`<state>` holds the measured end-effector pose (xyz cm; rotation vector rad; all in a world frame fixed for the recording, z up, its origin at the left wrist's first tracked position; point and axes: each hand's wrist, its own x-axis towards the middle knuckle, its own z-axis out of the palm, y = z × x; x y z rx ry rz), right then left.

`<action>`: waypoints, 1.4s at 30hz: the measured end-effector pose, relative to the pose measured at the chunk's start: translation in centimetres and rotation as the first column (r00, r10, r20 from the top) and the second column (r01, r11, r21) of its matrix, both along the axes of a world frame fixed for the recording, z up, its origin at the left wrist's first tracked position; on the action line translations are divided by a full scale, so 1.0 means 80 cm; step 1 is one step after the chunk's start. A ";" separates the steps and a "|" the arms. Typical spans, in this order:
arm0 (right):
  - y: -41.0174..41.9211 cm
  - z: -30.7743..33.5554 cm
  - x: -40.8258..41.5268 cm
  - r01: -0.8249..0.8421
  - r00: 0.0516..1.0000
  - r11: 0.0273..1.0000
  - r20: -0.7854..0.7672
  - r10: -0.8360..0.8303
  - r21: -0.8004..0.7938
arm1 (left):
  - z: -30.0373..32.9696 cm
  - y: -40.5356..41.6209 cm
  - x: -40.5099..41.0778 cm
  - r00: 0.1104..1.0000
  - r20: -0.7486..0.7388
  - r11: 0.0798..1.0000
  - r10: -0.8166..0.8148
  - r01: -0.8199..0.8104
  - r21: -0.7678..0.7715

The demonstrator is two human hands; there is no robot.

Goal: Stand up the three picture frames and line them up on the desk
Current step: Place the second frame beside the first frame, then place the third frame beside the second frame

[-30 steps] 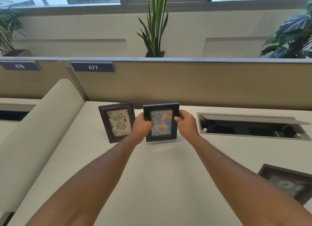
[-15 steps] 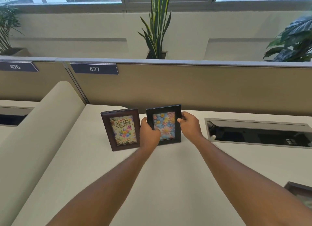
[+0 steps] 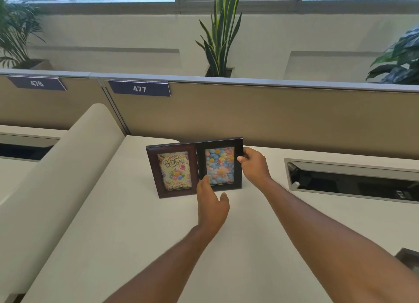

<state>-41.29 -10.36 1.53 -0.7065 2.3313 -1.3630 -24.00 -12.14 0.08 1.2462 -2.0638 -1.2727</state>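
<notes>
Two picture frames stand upright side by side near the back of the desk (image 3: 140,239). The brown one with a "Happy Birthday" picture (image 3: 173,170) is on the left. Touching its right edge stands a black one with a flower picture (image 3: 219,163). My right hand (image 3: 254,165) pinches the black frame's right edge. In front of that frame's lower left corner my left hand (image 3: 210,203) hovers with fingers apart and holds nothing. A corner of a third frame (image 3: 408,258) lies flat at the right edge of the view.
A beige partition (image 3: 272,117) with labels 476 and 477 runs behind the desk. To the right of the frames an open cable tray (image 3: 353,182) is sunk in the desktop. A rounded divider (image 3: 59,178) borders the desk's left side. Plants stand behind the partition.
The black frame has moved left until it touches the brown frame. My left hand has let go of it and drawn back toward me. My right hand keeps its hold.
</notes>
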 end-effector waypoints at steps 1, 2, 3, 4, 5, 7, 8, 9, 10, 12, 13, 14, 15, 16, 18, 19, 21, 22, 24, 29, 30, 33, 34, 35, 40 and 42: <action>0.000 0.001 0.000 -0.001 1.000 1.000 -0.005 0.001 0.006 | -0.002 -0.002 0.000 1.000 0.003 1.000 0.000 0.000 0.002; -0.001 0.001 0.000 -0.001 1.000 1.000 -0.009 0.001 0.012 | -0.003 -0.004 0.000 1.000 0.009 1.000 0.002 -0.002 0.006; -0.002 0.001 0.000 -0.001 1.000 1.000 -0.010 0.001 0.017 | -0.004 -0.006 0.001 1.000 0.015 1.000 0.004 -0.004 0.009; -0.002 0.001 0.000 -0.002 1.000 1.000 -0.009 0.002 0.019 | -0.005 -0.008 0.001 1.000 0.019 1.000 0.005 -0.005 0.010; -0.004 0.001 0.001 -0.002 1.000 1.000 -0.007 0.003 0.020 | -0.006 -0.010 0.000 1.000 0.021 1.000 0.006 -0.006 0.008; -0.006 0.001 0.003 -0.003 1.000 1.000 -0.002 0.003 0.026 | -0.007 -0.012 0.001 1.000 0.025 1.000 0.008 -0.008 0.004; -0.006 0.001 0.004 -0.007 1.000 1.000 -0.001 0.007 0.029 | -0.008 -0.013 0.002 1.000 0.030 1.000 0.008 -0.008 0.002; -0.006 0.001 0.004 -0.012 1.000 0.999 0.002 0.012 0.031 | -0.008 -0.013 0.003 0.999 0.035 1.000 0.008 -0.008 0.001; -0.005 0.001 0.005 -0.016 1.000 0.999 0.006 0.016 0.033 | -0.008 -0.013 0.004 0.999 0.041 1.000 0.007 -0.007 0.000; 0.003 0.002 0.008 -0.004 1.000 0.999 0.021 0.004 0.034 | -0.008 -0.009 0.008 0.999 0.054 1.000 0.005 -0.005 -0.001; 0.010 0.002 0.010 0.009 1.000 0.999 0.029 -0.010 0.033 | -0.008 -0.006 0.009 0.998 0.061 1.000 0.003 -0.004 0.003; 0.018 0.001 0.013 0.023 0.999 0.999 0.037 -0.024 0.029 | -0.009 -0.001 0.011 0.998 0.070 1.000 -0.001 0.000 0.010; 0.028 0.000 0.018 0.031 0.999 0.999 0.043 -0.032 0.021 | -0.009 0.004 0.013 0.997 0.080 1.000 -0.009 0.008 0.018; 0.041 -0.002 0.023 0.032 0.998 0.999 0.045 -0.032 0.010 | -0.009 0.011 0.014 0.996 0.087 1.000 -0.021 0.019 0.024; 0.070 -0.004 0.037 0.018 0.999 1.000 0.042 -0.017 -0.016 | -0.009 0.030 0.016 0.994 0.091 0.998 -0.055 0.053 0.019; 0.087 -0.005 0.046 0.011 0.999 1.000 0.039 -0.010 -0.029 | -0.009 0.041 0.017 0.993 0.096 0.997 -0.075 0.074 0.013; 0.125 -0.005 0.064 0.005 1.000 0.999 0.024 -0.004 -0.044 | -0.005 0.068 0.017 0.988 0.100 0.993 -0.114 0.113 0.010; 0.144 -0.005 0.072 0.005 1.000 0.999 0.018 -0.004 -0.048 | -0.004 0.081 0.017 0.986 0.098 0.991 -0.137 0.136 0.013; 0.187 -0.004 0.085 0.000 1.000 0.998 0.014 0.001 -0.065 | 0.001 0.114 0.015 0.978 0.084 0.982 -0.188 0.188 0.013; 0.285 -0.002 0.108 0.016 1.000 0.993 0.002 -0.016 -0.115 | 0.011 0.191 0.006 0.954 0.027 0.954 -0.297 0.296 0.043; 0.304 -0.002 0.111 0.015 1.000 0.992 -0.009 -0.016 -0.123 | 0.012 0.208 0.003 0.947 0.016 0.946 -0.320 0.318 0.057; 0.358 0.000 0.116 0.014 0.998 0.986 -0.062 -0.025 -0.166 | 0.012 0.254 -0.005 0.926 -0.007 0.921 -0.379 0.378 0.097; 0.375 0.000 0.117 0.019 0.996 0.982 -0.078 -0.034 -0.186 | 0.011 0.266 -0.008 0.920 -0.015 0.914 -0.391 0.390 0.114; 0.394 0.000 0.115 0.024 0.994 0.979 -0.097 -0.044 -0.200 | 0.011 0.281 -0.012 0.917 -0.025 0.908 -0.398 0.397 0.132; 0.485 -0.003 0.104 0.058 0.973 0.980 -0.211 -0.099 -0.190 | 0.011 0.338 -0.034 0.906 -0.042 0.877 -0.422 0.419 0.236; 0.520 -0.006 0.095 0.116 0.966 0.976 -0.209 -0.154 -0.183 | 0.014 0.355 -0.045 0.895 -0.040 0.854 -0.445 0.438 0.281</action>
